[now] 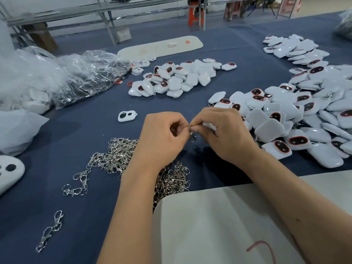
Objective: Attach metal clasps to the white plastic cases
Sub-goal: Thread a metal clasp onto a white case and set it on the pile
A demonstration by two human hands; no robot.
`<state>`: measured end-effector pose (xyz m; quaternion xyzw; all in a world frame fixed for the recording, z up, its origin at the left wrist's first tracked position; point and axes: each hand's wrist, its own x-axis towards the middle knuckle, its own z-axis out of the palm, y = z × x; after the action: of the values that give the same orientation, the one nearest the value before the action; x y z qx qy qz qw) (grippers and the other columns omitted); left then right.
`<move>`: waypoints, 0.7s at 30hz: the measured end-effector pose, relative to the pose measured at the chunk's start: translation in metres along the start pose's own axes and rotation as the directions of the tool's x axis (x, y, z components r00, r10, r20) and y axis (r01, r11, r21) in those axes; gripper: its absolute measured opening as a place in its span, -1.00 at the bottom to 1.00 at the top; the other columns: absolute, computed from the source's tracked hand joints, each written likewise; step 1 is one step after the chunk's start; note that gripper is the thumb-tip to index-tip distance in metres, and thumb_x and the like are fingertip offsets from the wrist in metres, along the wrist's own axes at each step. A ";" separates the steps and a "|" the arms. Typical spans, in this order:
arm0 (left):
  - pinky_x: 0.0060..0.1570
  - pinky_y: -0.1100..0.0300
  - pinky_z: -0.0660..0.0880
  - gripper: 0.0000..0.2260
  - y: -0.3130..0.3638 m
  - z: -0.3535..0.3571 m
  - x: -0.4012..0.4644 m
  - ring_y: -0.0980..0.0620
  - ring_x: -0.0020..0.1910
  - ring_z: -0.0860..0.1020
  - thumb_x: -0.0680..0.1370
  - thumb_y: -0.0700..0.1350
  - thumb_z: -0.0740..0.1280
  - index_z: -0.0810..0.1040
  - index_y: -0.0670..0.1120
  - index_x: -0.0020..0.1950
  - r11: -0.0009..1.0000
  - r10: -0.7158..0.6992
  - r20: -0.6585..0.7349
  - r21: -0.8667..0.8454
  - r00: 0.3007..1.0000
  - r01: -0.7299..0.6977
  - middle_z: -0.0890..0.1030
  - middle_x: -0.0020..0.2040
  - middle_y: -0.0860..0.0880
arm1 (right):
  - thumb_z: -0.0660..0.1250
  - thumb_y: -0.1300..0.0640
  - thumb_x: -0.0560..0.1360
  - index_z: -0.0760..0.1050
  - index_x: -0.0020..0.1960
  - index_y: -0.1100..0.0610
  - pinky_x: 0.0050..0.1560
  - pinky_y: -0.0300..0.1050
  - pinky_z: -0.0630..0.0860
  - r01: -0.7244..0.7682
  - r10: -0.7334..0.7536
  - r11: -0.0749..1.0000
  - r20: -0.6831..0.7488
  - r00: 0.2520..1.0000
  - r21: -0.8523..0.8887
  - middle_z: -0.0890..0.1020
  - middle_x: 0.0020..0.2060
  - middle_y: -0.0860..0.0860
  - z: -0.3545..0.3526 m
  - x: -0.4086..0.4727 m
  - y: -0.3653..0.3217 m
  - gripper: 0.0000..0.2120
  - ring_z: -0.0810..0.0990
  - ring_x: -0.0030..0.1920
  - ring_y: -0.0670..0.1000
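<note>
1. Left hand [162, 134] – fingers curled, thumb and forefinger pinching the top ring of a metal clasp [192, 134], which hangs down between the two hands above the table [99, 130].
2. Right hand [222, 130] – grip closed: fingertips meet the same ring, while the curled fingers hold a white case [208, 125], mostly hidden behind them.
3. Clasp heap [118, 155] – loose silver clasps lying partly under the left wrist; a few strays [50, 230] lie apart near the lower left.
4. Near pile of cases [297, 119] – white cases, many showing a dark oval window rimmed in red, just right of the right hand.
5. Middle pile [179, 77] and far pile [293, 48] – more cases further back on the table.
6. Single white shell [127, 116] with two cut-out holes – lying alone, left of the hands.
7. Clear plastic bags [80, 73] – crumpled at the left edge.
8. White cloth [219, 221] – spread under the right forearm.
</note>
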<state>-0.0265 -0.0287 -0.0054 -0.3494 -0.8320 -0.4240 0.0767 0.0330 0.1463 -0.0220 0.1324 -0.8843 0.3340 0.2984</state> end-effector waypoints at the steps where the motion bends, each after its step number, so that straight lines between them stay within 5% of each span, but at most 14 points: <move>1: -0.29 0.17 0.51 -0.88 -0.001 -0.001 0.000 0.05 -0.35 0.55 0.46 -0.21 0.41 0.62 -0.04 -0.27 1.000 -0.004 0.005 0.000 1.000 0.004 0.60 -0.36 0.03 | 0.46 0.30 0.55 0.68 -0.10 0.24 -0.16 -0.10 0.50 -0.001 0.001 1.000 0.003 1.000 0.004 0.66 -0.24 0.01 0.000 0.000 0.000 -0.94 0.58 -0.23 -0.02; 6: -0.28 0.13 0.50 -0.87 -0.002 -0.002 -0.001 0.02 -0.34 0.55 0.46 -0.22 0.40 0.59 -0.05 -0.28 1.000 0.006 0.021 0.007 1.000 -0.006 0.59 -0.35 0.03 | 0.48 0.32 0.53 0.69 -0.10 0.22 -0.14 -0.33 0.41 -0.017 0.017 1.000 0.026 1.000 0.025 0.60 -0.26 -0.12 0.002 0.000 0.000 -0.95 0.52 -0.25 -0.27; 10: -0.32 0.28 0.43 -0.92 0.001 -0.001 0.000 0.03 -0.34 0.51 0.40 -0.16 0.37 0.58 -0.04 -0.29 1.000 -0.002 -0.029 -0.031 1.000 0.001 0.58 -0.35 0.04 | 0.48 0.25 0.55 0.62 -0.05 0.15 -0.17 -0.27 0.42 -0.130 0.131 0.986 -0.003 0.991 0.102 0.61 -0.29 -0.14 0.007 0.000 0.001 -0.95 0.57 -0.27 -0.15; 14: -0.29 0.29 0.44 -0.88 0.000 -0.001 0.000 0.04 -0.31 0.52 0.42 -0.23 0.39 0.59 -0.03 -0.27 0.999 -0.003 -0.046 -0.032 0.999 0.002 0.58 -0.32 0.05 | 0.28 0.23 0.62 0.30 0.07 0.06 -0.35 -0.21 0.45 -0.445 0.492 0.698 0.075 0.867 0.561 0.69 -0.15 0.06 0.008 0.002 0.006 -0.84 0.60 -0.27 0.01; 17: -0.29 0.26 0.47 -0.90 0.002 0.002 -0.001 0.01 -0.29 0.54 0.42 -0.19 0.38 0.59 -0.02 -0.27 0.999 0.009 -0.033 -0.033 0.999 -0.010 0.58 -0.31 0.05 | 0.27 0.37 0.62 0.38 0.09 0.08 -0.27 -0.08 0.52 -0.471 0.539 0.591 0.114 0.835 0.655 0.71 0.00 0.10 0.010 0.002 0.015 -0.79 0.61 -0.13 0.04; 21: -0.25 0.19 0.51 -0.90 0.007 0.005 0.000 0.01 -0.27 0.55 0.41 -0.18 0.36 0.58 0.00 -0.27 0.999 0.042 -0.033 -0.030 0.999 -0.043 0.58 -0.30 0.06 | 0.32 0.35 0.62 0.63 0.20 -0.07 -0.18 -0.14 0.55 -0.460 0.526 0.675 0.061 0.849 0.577 0.66 -0.09 -0.06 0.011 0.003 0.025 -0.64 0.56 -0.25 -0.04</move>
<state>-0.0212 -0.0222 -0.0043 -0.3609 -0.8166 -0.4405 0.0940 0.0153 0.1571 -0.0398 -0.0465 -0.7271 0.6576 0.1914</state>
